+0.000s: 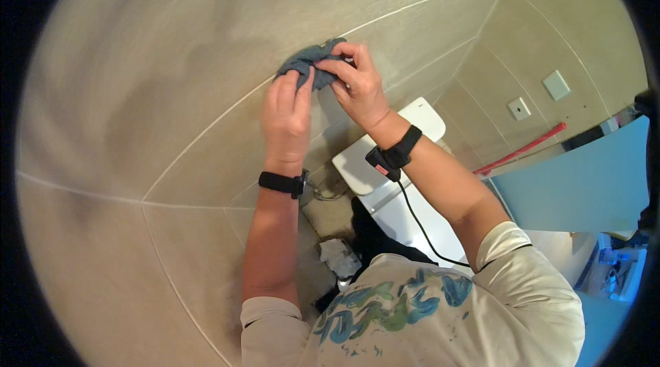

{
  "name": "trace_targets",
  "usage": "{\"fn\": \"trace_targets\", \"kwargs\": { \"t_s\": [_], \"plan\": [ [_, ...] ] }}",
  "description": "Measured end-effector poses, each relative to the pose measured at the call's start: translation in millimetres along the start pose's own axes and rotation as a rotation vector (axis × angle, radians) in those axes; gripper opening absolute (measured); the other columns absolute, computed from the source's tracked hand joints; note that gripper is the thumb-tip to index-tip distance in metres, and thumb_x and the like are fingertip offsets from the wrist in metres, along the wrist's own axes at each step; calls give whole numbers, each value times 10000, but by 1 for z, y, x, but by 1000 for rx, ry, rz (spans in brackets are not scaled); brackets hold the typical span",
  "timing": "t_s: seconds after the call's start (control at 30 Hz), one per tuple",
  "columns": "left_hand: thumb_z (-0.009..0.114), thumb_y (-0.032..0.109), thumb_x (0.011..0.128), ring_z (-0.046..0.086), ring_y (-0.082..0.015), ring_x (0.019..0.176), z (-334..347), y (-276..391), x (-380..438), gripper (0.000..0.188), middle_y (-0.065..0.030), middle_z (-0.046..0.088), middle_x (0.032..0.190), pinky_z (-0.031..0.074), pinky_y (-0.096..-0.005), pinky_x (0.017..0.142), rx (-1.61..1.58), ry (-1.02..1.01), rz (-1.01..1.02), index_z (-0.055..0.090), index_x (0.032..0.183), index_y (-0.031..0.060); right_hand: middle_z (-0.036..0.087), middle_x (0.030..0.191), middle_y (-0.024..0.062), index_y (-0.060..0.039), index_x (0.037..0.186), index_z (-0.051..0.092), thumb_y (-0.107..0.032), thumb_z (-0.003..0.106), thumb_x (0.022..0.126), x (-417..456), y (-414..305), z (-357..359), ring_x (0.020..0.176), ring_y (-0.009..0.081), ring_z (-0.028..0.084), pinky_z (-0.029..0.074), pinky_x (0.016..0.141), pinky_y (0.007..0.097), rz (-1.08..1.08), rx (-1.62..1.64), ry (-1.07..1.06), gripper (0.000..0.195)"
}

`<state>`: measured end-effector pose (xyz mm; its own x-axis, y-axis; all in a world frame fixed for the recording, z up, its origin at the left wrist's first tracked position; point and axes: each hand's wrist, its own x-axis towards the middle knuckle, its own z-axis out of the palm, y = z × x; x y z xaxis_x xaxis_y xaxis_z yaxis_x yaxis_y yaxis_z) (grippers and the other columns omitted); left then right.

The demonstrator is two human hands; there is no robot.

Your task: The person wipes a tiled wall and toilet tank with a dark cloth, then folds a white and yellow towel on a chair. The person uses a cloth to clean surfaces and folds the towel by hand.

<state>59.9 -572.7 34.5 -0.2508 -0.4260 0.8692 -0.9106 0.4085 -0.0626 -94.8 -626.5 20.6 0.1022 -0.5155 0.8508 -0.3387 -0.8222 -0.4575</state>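
Observation:
A bunched dark grey-blue cloth [313, 64] lies against the beige tiled wall [206, 83], over a pale grout line. My left hand [290, 114] has its fingers pressed on the cloth's lower left side. On its right side, my right hand [359, 81] pinches folds of the cloth between thumb and fingers. Both wrists wear black straps, and a black cable runs from the device on the right one. The palm sides and the cloth's underside are hidden.
Below my right forearm stands a white toilet with its cistern [425, 118]. A red bar [521, 149] and a light blue panel [577, 181] are at the right. Wall plates [556, 85] sit on the adjoining wall. A crumpled whitish item [340, 259] lies low beside the toilet.

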Motion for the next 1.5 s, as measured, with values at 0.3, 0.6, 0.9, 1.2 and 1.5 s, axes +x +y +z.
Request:
{"fn": "trace_targets", "kwargs": {
  "t_s": [0.3,0.6,0.9,1.2,1.5],
  "plan": [
    [667,-24,796,634,-311,1041,36,32,-12,376,-131,639,1143,551,-398,881,-179,49,11,723,1159,54,588,1154,153,-89,1088,730,155,626,697,-29,28,-41,1057,339,629,550,892,382,42,-81,-110,472],
    [712,49,823,629,-264,1048,75,28,-3,193,-100,650,1146,559,-366,855,-103,75,111,711,1012,12,584,1149,126,-31,987,722,151,607,716,-31,55,-18,1011,267,631,544,783,316,92,-164,143,346],
    [705,72,834,613,-255,1038,68,44,24,165,-105,624,1133,547,-350,874,-160,126,136,681,971,-17,563,1207,131,-71,1075,713,181,602,713,-10,50,-58,1029,282,633,555,810,350,60,-163,24,455],
    [691,57,821,610,-244,1044,130,65,8,207,-69,625,1114,555,-362,846,-145,41,111,700,1025,24,599,1151,124,-57,1002,728,143,658,704,-24,100,-80,1004,323,649,564,818,369,131,-264,-66,365],
    [604,-24,841,590,-328,1054,170,157,-75,296,-123,610,1103,528,-428,881,-430,-303,-194,704,1115,25,624,1255,151,-57,1068,733,122,682,714,-109,138,-162,1099,365,625,535,929,418,140,-347,-477,400]
  ]
}}
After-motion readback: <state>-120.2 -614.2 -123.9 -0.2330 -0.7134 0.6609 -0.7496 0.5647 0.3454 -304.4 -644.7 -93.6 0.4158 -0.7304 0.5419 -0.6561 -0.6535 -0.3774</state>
